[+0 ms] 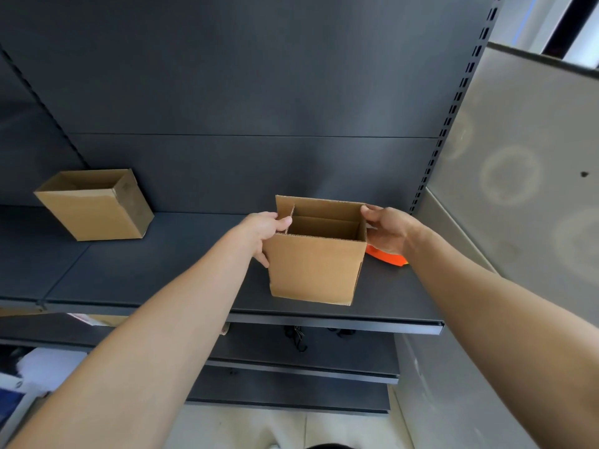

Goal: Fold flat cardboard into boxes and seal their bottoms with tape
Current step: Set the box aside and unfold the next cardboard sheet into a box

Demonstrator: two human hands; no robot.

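An open-topped brown cardboard box (316,265) stands upright on the dark shelf (162,270), near its front right. My left hand (265,231) grips the box's left wall, thumb hooked over the top edge. My right hand (387,230) holds the right wall, thumb on the top corner and fingers behind the side. The top flaps stand up. A second folded cardboard box (95,205) sits at the shelf's back left, tilted, its opening facing up.
An orange object (387,257) lies on the shelf just right of the held box, partly hidden by my right hand. A slotted upright (452,115) and a grey panel (518,157) close the right side. Lower shelves (301,361) sit below.
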